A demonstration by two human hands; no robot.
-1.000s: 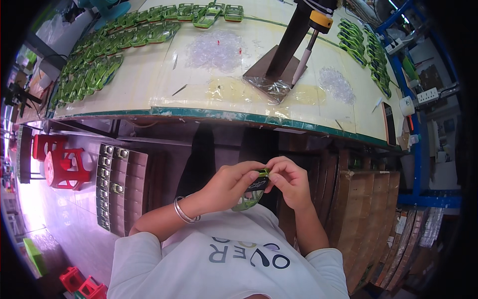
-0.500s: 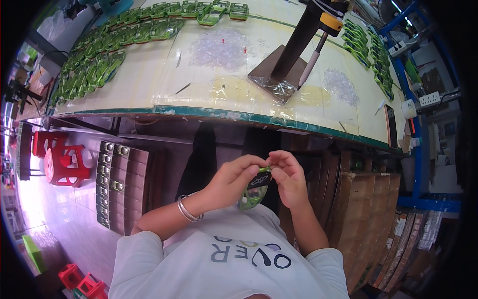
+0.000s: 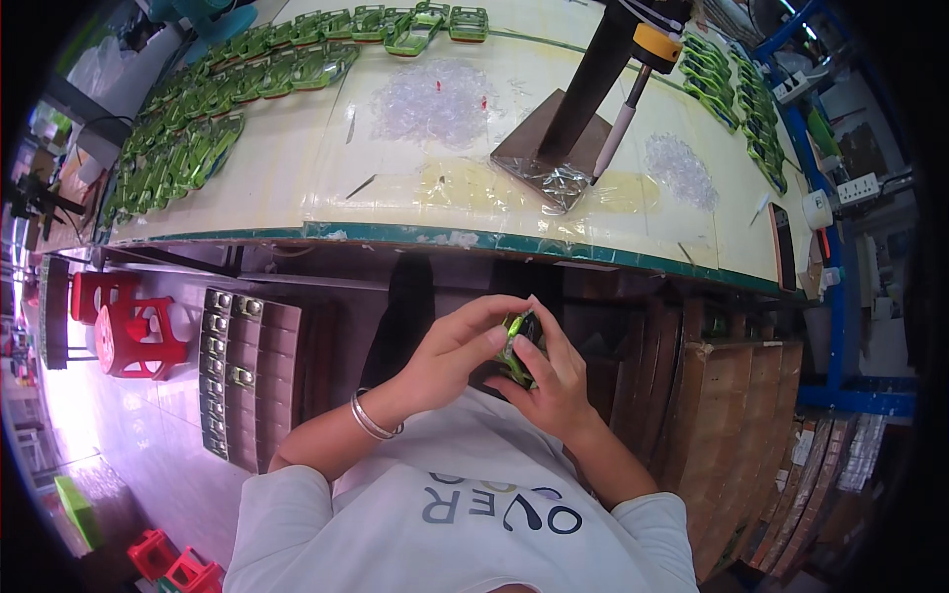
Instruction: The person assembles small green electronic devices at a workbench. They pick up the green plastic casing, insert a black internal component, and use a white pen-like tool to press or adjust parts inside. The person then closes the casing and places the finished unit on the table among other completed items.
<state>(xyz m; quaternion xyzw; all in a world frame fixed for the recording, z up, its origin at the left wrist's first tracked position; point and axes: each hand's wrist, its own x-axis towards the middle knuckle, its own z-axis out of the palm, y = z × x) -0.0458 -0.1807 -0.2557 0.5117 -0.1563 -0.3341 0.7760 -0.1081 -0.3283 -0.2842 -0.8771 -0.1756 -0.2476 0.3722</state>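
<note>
In front of my shirt, above my lap, I hold a green plastic shell (image 3: 513,326) with dark and clear parts, like a toy car body. My left hand (image 3: 457,348) grips its left side, thumb on the near face and fingers over the top. Around the right side closes my right hand (image 3: 556,383), thumb pressed on the shell and fingertips meeting the left ones at the top. The fingers hide much of it. Beyond my hands, small clear plastic pieces lie in a large pile (image 3: 430,104) and a smaller pile (image 3: 680,170) on the table (image 3: 297,188).
A dark metal stand (image 3: 583,84) holds a pink-handled pen-like tool (image 3: 615,143). Green shells (image 3: 183,158) line the table's left; more (image 3: 759,128) line its right, near a phone (image 3: 782,247). Below stand a compartment tray (image 3: 247,371), brown trays (image 3: 736,425) and red stools (image 3: 138,341).
The shell has turned between my hands, its dark face now mostly covered. My right hand has shifted left and wrapped around it, and my left fingers have moved up over the top.
</note>
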